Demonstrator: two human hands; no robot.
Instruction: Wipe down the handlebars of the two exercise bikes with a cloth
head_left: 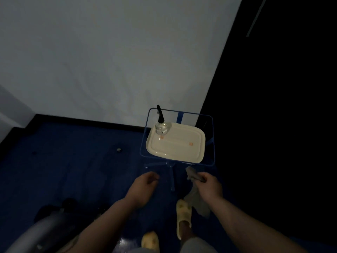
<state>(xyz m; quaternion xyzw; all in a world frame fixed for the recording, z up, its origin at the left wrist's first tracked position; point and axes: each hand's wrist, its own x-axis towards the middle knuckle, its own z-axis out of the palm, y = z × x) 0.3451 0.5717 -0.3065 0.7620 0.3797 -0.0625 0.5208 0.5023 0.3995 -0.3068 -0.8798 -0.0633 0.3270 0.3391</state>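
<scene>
right hand grip clenched round grey cloth; left hand loosely curled, grasping nothing

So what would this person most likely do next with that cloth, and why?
Probably reach the empty left hand for the spray bottle on the cream tray to wet the grey cloth, which the right hand grips. No handlebar shows clearly yet.

Glossy cream tray, clear bottle, matt cloth.
</scene>
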